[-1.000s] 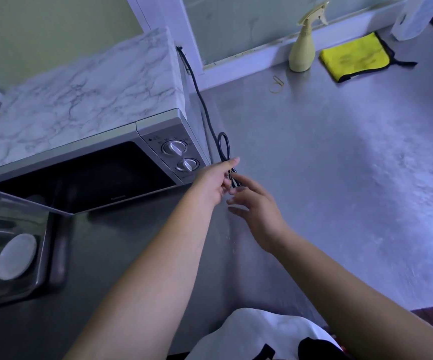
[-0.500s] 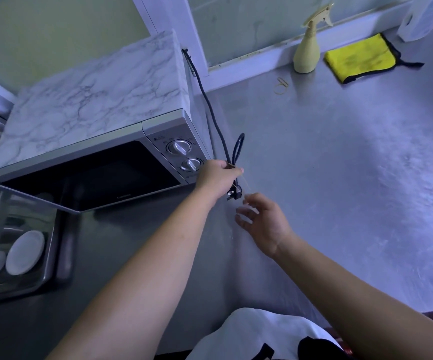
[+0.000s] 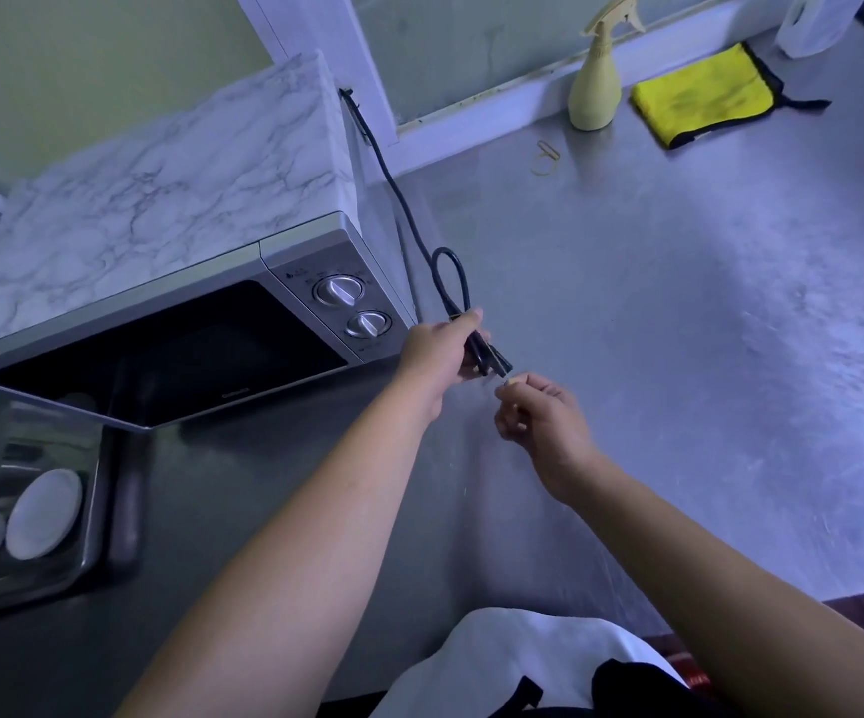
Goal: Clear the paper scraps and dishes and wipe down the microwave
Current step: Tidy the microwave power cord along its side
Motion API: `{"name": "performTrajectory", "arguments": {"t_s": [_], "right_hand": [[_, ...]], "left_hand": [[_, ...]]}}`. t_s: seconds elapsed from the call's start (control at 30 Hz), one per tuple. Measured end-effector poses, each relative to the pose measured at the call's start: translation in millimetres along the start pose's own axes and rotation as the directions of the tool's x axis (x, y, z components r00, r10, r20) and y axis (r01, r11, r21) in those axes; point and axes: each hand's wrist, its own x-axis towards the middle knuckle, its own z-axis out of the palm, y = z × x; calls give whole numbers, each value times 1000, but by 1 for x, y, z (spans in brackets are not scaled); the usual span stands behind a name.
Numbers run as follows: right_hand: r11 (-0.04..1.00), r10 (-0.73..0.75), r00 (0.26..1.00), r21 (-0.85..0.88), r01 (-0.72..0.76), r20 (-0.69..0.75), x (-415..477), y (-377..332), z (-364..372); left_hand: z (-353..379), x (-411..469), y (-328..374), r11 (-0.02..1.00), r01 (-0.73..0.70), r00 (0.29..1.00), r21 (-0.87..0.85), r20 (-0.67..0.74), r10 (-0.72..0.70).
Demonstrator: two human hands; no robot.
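Microwave [image 3: 160,209] sits rear-left on the bench [image 3: 678,329]. Its cord [image 3: 404,209] drops from the back corner down the right side. Left hand [image 3: 437,349] is nearer: fingers [image 3: 473,318] curled round the doubled cord, loop up, plug [image 3: 497,362] sticking out below. Long axis runs rear to front, toward my right hand [image 3: 544,419]. That hand is just beside the plug, pinching a small pale bit; cannot tell what. My guess: tidy the cord first, then wipe. 2 dishes [image 3: 44,513] in the tray [image 3: 93,562], far left. Bottle [image 3: 596,90] and cloth [image 3: 704,98] rear right, well apart; rubber band [image 3: 546,158] near them. Nothing blocks the reach.
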Motion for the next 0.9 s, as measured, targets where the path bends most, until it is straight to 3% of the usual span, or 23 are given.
{"name": "performTrajectory", "arguments": {"t_s": [0.13,0.23,0.3,0.4,0.5,0.57,0.63,0.77,0.9], "right_hand": [[947,-138,989,-298,115,-57,4,12,-8],[808,-287,955,-553,203,-70,16,11,-22],[731,-309,949,-654,198,-59,25,5,-28],[719,-309,950,-664,205,-41,38,-10,-28],[713,-308,941,-620,326,142,44,-34,-22],[581,-309,900,-689,433,306,47,-46,-21],[375,-318,871,-794,479,375,55,-51,-22],[7,-253,933,-964,267,256,70,-45,-17],[-130,-140,981,-985,117,135,80,-41,14]], "left_hand": [[-5,-1,-8,998,54,996,-34,79,-51],[-11,0,-15,986,10,998,168,54,-20],[-15,0,-16,975,7,999,223,51,-18],[-20,-3,-16,966,3,996,260,81,-25],[-24,-5,-20,938,-21,999,346,49,4],[-29,-6,-23,941,-17,999,337,42,4],[-34,-7,-24,951,-28,998,309,58,11],[-35,-13,-21,973,-70,994,222,100,49],[-26,-14,-19,976,-67,997,207,60,55]]}}
